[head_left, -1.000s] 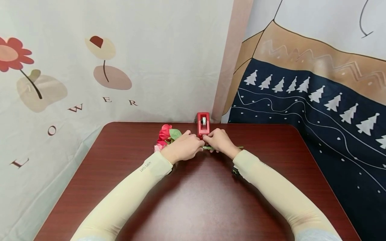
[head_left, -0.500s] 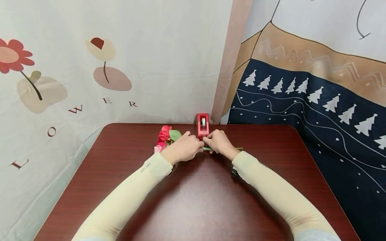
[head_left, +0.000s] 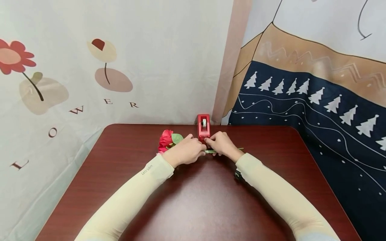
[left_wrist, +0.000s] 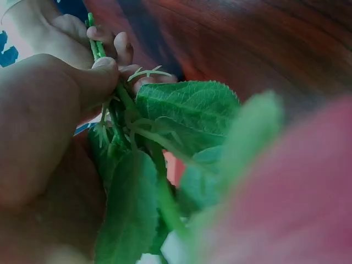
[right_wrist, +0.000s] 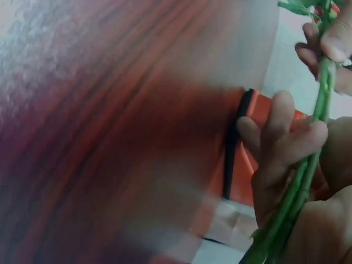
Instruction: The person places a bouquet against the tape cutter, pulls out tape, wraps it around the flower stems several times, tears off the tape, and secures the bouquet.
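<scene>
A bunch of artificial flowers lies crosswise between the hands, with a red rose (head_left: 166, 138) at its left end and green stems (head_left: 209, 151) running right. My left hand (head_left: 187, 150) grips the stems below the blooms; the left wrist view has its thumb pressed on them beside serrated leaves (left_wrist: 187, 107). Farther along, my right hand (head_left: 222, 144) has its fingers curled round the same stems (right_wrist: 302, 184). Just behind the hands stands a red tape dispenser (head_left: 203, 136), close to the right fingertips. Whether tape is on the stems cannot be made out.
The dark red-brown table (head_left: 208, 207) has its far edge just behind the dispenser. Behind it hangs a pale curtain (head_left: 169, 67) with printed flowers, and to the right a navy cloth (head_left: 280, 103) with white trees.
The blooms have turned, so the pink flower is mostly hidden now. Both hands have shifted slightly right and nearer, still on the stems.
</scene>
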The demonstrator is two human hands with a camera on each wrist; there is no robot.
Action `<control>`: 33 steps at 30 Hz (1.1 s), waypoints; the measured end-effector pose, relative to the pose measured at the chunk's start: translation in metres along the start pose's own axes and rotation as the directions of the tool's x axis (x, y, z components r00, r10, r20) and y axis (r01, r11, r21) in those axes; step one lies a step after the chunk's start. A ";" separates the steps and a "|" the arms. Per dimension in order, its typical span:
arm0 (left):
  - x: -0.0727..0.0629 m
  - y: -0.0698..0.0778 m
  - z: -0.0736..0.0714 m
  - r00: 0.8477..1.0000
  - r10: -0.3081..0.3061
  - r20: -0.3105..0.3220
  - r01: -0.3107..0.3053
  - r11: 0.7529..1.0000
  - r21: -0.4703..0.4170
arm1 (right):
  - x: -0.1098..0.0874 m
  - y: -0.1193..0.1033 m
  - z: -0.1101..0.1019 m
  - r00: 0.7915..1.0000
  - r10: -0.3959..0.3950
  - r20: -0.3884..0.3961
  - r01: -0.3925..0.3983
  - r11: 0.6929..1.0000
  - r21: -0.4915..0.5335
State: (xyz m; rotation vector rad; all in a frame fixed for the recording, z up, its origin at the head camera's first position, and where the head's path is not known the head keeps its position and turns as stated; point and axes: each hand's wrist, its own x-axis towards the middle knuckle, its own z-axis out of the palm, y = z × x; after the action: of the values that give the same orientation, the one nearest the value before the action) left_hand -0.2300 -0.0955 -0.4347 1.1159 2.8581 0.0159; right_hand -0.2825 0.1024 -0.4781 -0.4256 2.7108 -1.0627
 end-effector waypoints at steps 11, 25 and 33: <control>-0.004 -0.003 -0.006 1.000 0.005 -0.022 -0.005 1.000 -0.002 | -0.015 -0.002 -0.027 1.000 -0.030 -0.006 0.029 0.998 -0.055; -0.007 -0.009 -0.027 0.999 0.025 -0.021 -0.024 0.997 0.076 | -0.038 -0.008 -0.052 0.879 -0.304 0.367 0.325 0.946 0.004; -0.008 -0.008 -0.028 0.997 0.012 -0.074 -0.005 0.995 0.103 | -0.045 -0.002 -0.040 0.907 -0.290 0.307 0.287 0.956 0.058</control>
State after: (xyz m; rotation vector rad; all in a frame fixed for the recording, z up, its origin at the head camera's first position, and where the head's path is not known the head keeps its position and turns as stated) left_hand -0.2311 -0.1065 -0.4062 1.1697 2.9509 -0.0927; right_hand -0.2517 0.1412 -0.4450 -0.9335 2.4066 -0.9784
